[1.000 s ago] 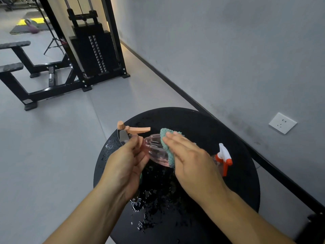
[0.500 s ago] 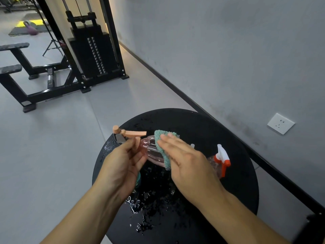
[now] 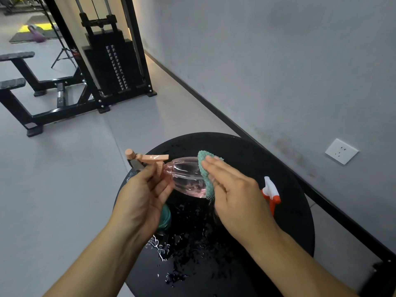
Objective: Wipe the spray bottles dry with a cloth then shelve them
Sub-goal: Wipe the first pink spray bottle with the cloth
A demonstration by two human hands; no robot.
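Observation:
My left hand [image 3: 145,196] grips a clear pink spray bottle [image 3: 185,176] at its neck, just under the peach trigger head [image 3: 150,157], and holds it sideways above the table. My right hand [image 3: 233,194] lies with straight fingers on a teal cloth [image 3: 205,172], pressing it against the bottle's body. The bottle's base is hidden behind that hand. A second spray bottle lies on the table to the right, with only its white and red trigger head [image 3: 270,192] showing.
The round black table [image 3: 289,221] is wet, with water drops [image 3: 171,247] near its front left. A teal object [image 3: 165,217] peeks out under my left hand. A grey wall with a socket [image 3: 341,151] runs along the right. A weight machine [image 3: 111,61] stands on the floor behind.
My right hand has rubbed the cloth along the pink bottle, first toward the neck, then back toward the base. The left hand keeps its grip.

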